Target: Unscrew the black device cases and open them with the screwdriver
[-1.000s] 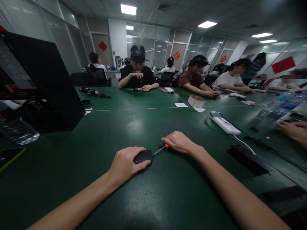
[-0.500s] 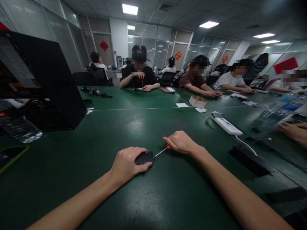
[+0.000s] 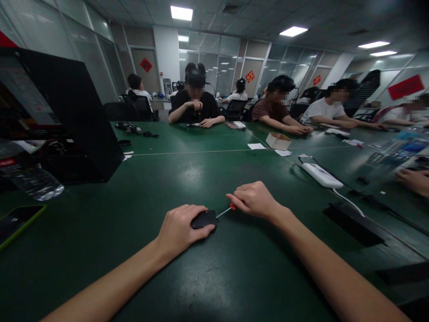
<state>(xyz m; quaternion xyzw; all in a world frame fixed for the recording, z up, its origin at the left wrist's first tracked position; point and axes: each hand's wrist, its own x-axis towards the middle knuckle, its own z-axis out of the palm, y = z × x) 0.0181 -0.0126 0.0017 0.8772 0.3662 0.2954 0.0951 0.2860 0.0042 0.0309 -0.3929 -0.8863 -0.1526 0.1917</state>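
On the green table top lies a small black device (image 3: 203, 219) that looks like a computer mouse with its flat side up. My left hand (image 3: 182, 225) is closed around it, fingers along the far edge and thumb along the near one. In my right hand (image 3: 252, 198) is a screwdriver (image 3: 224, 212) with an orange-red handle, most of which the fist hides. Its thin metal shaft slants down to the left, and the tip meets the right end of the mouse. Whether the tip sits in a gap there cannot be made out.
A black computer case (image 3: 73, 120) and a water bottle (image 3: 30, 172) stand left, near a green-edged phone (image 3: 20, 223). To the right are a white power strip (image 3: 321, 175), a black box-like object (image 3: 355, 223) and a small carton (image 3: 278, 141). Several people sit around the table.
My right hand and the screwdriver handle have come slightly closer to the mouse, so less shaft shows. The whole view has shifted a little. My left hand keeps its hold.
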